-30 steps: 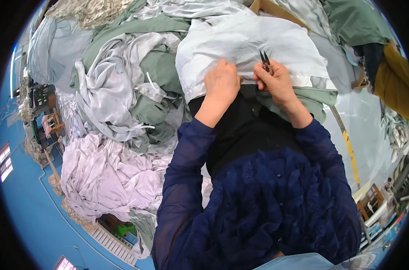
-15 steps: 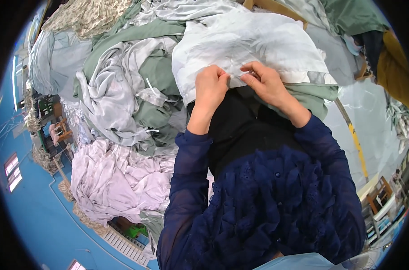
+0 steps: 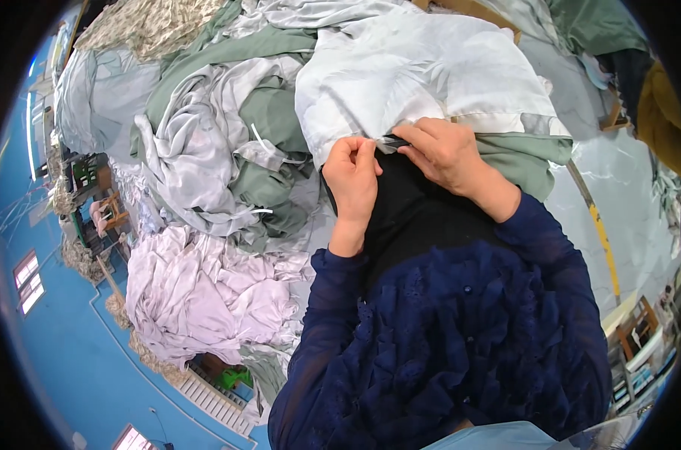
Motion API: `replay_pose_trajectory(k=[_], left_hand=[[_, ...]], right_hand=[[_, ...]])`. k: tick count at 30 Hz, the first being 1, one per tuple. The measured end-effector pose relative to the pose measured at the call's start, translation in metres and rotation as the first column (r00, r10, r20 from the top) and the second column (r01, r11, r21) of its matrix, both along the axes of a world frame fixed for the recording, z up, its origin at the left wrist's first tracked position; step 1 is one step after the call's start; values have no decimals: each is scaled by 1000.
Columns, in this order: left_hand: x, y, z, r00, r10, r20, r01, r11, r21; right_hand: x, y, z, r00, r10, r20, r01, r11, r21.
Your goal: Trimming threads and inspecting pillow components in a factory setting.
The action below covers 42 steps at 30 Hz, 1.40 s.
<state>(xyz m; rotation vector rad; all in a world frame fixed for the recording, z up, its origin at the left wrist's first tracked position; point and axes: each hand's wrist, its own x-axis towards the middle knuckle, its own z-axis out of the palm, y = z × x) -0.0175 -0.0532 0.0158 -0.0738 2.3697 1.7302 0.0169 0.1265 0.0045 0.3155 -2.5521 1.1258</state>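
A white cloth (image 3: 423,75) with faint grey leaf shapes lies in front of me, its near hem reaching over my black-clad lap. My left hand (image 3: 354,180) is closed in a pinch at that hem. Just to its right, my right hand (image 3: 451,159) grips a small dark tool (image 3: 394,141), which looks like thread snips. The tool's tip points left toward the pinched hem; whether it touches a thread is too small to see. Sage-green fabric (image 3: 516,161) shows beneath the cloth on the right.
Crumpled grey-white fabric (image 3: 183,161) mixed with green is heaped at my left. Nearer lies a lilac fabric pile (image 3: 205,292). Beige patterned cloth (image 3: 145,30) rests at the far left. Yellow floor tape (image 3: 601,236) runs along the right, with mustard cloth (image 3: 663,112) beyond.
Both hands have come slightly nearer to me with the hem. My right hand has turned over, its fingers closing, and the dark tool now shows at its fingertips. My left hand keeps its pinch.
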Motion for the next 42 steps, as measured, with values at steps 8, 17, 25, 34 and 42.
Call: replay_pose_trajectory(k=[8, 17, 25, 34, 42], left_hand=[[24, -6, 2, 998, 59, 21, -61, 993, 100], [28, -6, 1, 999, 42, 15, -44, 989, 142], [28, -6, 0, 999, 43, -2, -42, 987, 156], [28, -5, -2, 999, 51, -15, -48, 986, 162], [30, 0, 17, 987, 57, 150, -113, 912, 394]], right_hand=[[4, -8, 3, 993, 67, -95, -58, 994, 89], [1, -12, -2, 991, 49, -127, -36, 994, 101], [-2, -12, -4, 993, 40, -115, -28, 995, 101], [-4, -11, -5, 992, 55, -112, -44, 994, 101], [3, -3, 11, 902, 163, 400, 122, 793, -597]])
